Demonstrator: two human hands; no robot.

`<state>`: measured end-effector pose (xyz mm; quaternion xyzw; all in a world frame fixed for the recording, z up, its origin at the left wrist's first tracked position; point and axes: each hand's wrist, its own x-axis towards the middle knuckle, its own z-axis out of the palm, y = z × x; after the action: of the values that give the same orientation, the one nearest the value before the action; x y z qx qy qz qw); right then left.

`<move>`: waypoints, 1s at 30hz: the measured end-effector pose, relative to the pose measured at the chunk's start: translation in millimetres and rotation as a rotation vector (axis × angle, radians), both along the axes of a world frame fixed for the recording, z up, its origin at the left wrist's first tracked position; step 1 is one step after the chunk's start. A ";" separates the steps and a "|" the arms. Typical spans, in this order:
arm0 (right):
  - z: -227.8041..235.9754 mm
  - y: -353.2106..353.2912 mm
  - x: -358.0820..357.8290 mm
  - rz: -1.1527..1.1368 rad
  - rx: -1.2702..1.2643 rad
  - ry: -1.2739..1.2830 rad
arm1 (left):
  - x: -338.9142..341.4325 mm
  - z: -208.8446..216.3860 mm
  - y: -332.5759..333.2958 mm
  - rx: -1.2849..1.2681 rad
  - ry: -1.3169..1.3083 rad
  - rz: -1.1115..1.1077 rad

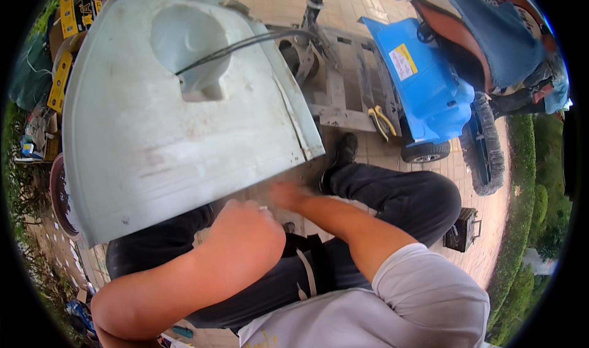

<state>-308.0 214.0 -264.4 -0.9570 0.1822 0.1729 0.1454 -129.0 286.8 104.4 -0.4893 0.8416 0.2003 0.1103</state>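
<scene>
In front of me, a large pale green-grey moulded panel stretches from the far left to above my legs. A black cable runs out of its rounded recess toward a metal frame. Just below the panel's near edge, my left hand is curled closed; its fingertips are turned away, so anything in them is hidden. A small pale band shows at its finger. My right hand is close to the panel's near edge, to the right of the left one, and smeared by motion. Whether it touches the panel is unclear.
Yellow-handled pliers lie on the metal frame beyond my foot. To their right are a blue plastic body shell, a wheel, a grey fluffy brush and a black battery-like box. Yellow-and-black boxes stand far left.
</scene>
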 end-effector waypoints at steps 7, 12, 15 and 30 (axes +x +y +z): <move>148.2 -36.7 51.7 0.488 0.718 0.359 | 1.4 6.5 -2.2 0.041 -0.005 -0.019; 334.0 -219.2 57.9 0.112 0.617 0.377 | -3.8 11.0 -12.5 0.057 -0.014 -0.035; 336.6 -305.2 -4.5 -0.348 0.296 0.300 | -0.5 14.2 -16.8 0.036 0.039 -0.022; 174.7 -280.0 -152.9 -1.052 -0.048 0.071 | -0.9 10.7 -30.6 -0.008 0.105 -0.016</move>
<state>-460.9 -66.0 -89.8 -0.7328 0.6466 0.1046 0.1843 -129.8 256.2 115.1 -0.4719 0.8509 0.2214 0.0656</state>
